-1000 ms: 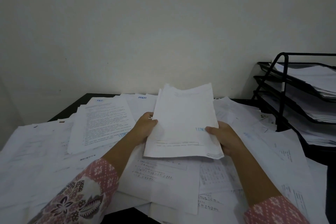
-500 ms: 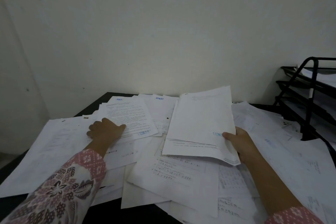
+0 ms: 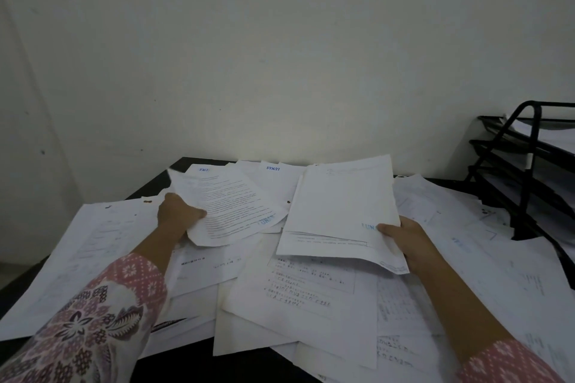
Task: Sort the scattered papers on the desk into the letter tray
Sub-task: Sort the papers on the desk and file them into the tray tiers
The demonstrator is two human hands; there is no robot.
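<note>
Scattered white papers (image 3: 311, 292) cover the dark desk (image 3: 174, 169). My left hand (image 3: 177, 214) grips the lower left corner of a printed sheet (image 3: 230, 205), lifting it off the pile. My right hand (image 3: 407, 239) holds a small stack of papers (image 3: 342, 208) by its lower right corner, raised above the desk at the centre. The black letter tray (image 3: 529, 171) stands at the right edge, with paper on its shelves.
A pale wall rises behind the desk. More loose sheets (image 3: 497, 258) lie between my right hand and the tray's foot. The desk's dark front edge (image 3: 249, 364) shows below the papers.
My left hand has closed on the printed sheet and raised its corner off the pile. The stack in my right hand has stayed nearly still. The view has shifted slightly left.
</note>
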